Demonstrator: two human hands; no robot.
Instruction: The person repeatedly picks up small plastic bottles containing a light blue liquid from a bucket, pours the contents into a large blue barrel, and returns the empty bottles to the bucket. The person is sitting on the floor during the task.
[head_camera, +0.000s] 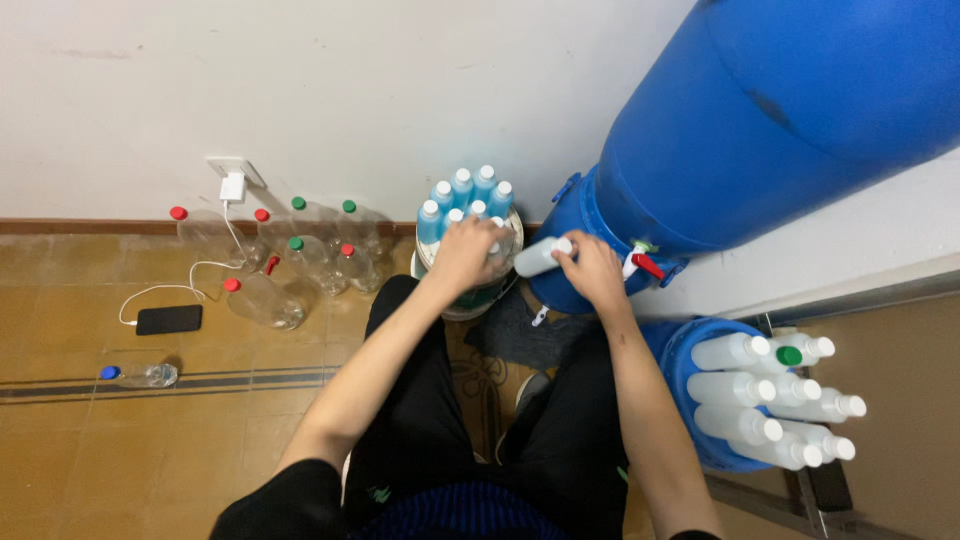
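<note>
Two hands: both busy, seen from the head view.
Left hand (466, 252): fingers curled down over the blue-filled bottles (462, 196) standing in a white bucket (470, 300); which bottle it grips, I cannot tell.
Right hand (592, 268): clenched round the cap end of a white bottle (538, 256) lying sideways between both hands.
Blue barrel (760, 130): its red tap (647, 265) just right of that hand.
</note>
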